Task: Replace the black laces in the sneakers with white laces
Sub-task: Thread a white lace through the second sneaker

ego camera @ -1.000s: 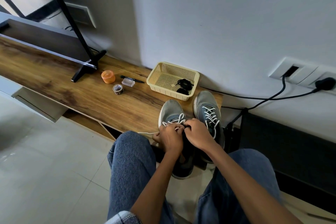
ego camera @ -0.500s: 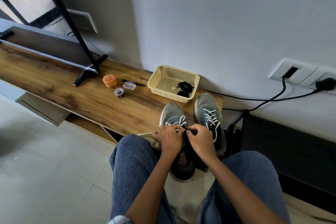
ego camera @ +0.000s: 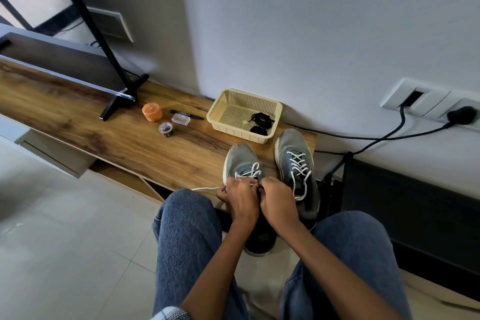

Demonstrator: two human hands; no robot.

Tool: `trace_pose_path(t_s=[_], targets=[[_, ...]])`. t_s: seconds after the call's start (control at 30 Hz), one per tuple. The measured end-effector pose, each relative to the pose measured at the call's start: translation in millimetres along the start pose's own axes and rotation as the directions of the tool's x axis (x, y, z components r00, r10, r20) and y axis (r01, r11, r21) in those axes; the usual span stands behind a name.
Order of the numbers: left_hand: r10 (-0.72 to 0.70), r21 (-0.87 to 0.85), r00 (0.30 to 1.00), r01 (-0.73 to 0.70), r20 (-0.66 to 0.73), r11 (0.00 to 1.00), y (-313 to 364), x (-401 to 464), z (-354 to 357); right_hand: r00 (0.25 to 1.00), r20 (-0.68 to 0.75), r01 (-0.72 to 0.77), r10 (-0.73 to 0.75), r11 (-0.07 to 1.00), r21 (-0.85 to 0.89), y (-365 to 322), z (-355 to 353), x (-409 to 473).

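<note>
Pinched between both hands, left hand (ego camera: 240, 199) and right hand (ego camera: 278, 201), a white cord lace (ego camera: 249, 173) is held over the grey fabric sneaker (ego camera: 240, 158) at lower centre.

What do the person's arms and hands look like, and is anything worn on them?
Both forearms are bare; no sleeves, watch or gloves show on them. The left hand wears a thin, pale ring on one of its fingers. The right hand shows no ring or other item. Blue denim jeans cover the legs below the arms.

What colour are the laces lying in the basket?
Black. The laces lie bundled in the cream basket; the head view shows them best.
</note>
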State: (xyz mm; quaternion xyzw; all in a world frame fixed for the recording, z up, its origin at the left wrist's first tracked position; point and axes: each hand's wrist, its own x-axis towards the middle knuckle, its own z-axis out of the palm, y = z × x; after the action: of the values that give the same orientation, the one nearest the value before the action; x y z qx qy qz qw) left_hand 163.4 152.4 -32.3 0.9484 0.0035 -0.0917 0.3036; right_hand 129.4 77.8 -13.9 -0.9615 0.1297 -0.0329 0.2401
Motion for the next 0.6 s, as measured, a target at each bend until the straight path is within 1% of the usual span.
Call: trace_pose_path(t_s=[0.1,0.2,0.23,0.3,0.33,0.37,0.4,0.47,0.57,0.6], targets=[[0.057,0.009,0.998,-0.056,-0.034,0.998,-2,-2,1,1.000,0.024,0.020,-0.020,1.000,-0.019,0,-4,1],[0.075,-0.020,0.996,-0.076,-0.039,0.997,-3,-4,2,0.999,0.027,-0.026,0.025,0.999,0.031,5,-6,4],[0.056,-0.079,0.997,-0.061,-0.058,0.995,-4,-4,5,0.999,0.030,-0.043,0.041,0.997,0.062,7,-6,5],[-0.021,-0.257,0.997,0.001,-0.074,0.966,-4,-4,5,0.998,0.039,-0.058,0.054,0.990,0.129,11,-4,6],[-0.021,-0.260,0.994,-0.008,-0.109,0.966,-6,-3,7,0.998,0.037,-0.063,0.058,0.984,0.165,12,-3,6],[0.014,-0.144,0.992,-0.033,-0.126,0.989,-7,-1,9,0.998,0.032,-0.067,0.062,0.978,0.200,13,-3,5],[0.028,-0.071,0.993,-0.036,-0.110,0.997,-8,2,10,0.998,0.021,-0.065,0.062,0.971,0.230,14,-2,5],[-0.044,-0.068,0.998,0.041,-0.044,0.997,-11,9,17,0.998,-0.001,-0.062,0.065,0.962,0.264,16,-2,4],[-0.168,-0.138,0.985,0.171,0.027,0.976,-17,15,25,0.997,-0.013,-0.070,0.078,0.953,0.294,17,-4,3],[-0.188,-0.169,0.981,0.194,0.052,0.966,-19,17,29,0.996,-0.009,-0.078,0.084,0.951,0.299,18,-4,3]])
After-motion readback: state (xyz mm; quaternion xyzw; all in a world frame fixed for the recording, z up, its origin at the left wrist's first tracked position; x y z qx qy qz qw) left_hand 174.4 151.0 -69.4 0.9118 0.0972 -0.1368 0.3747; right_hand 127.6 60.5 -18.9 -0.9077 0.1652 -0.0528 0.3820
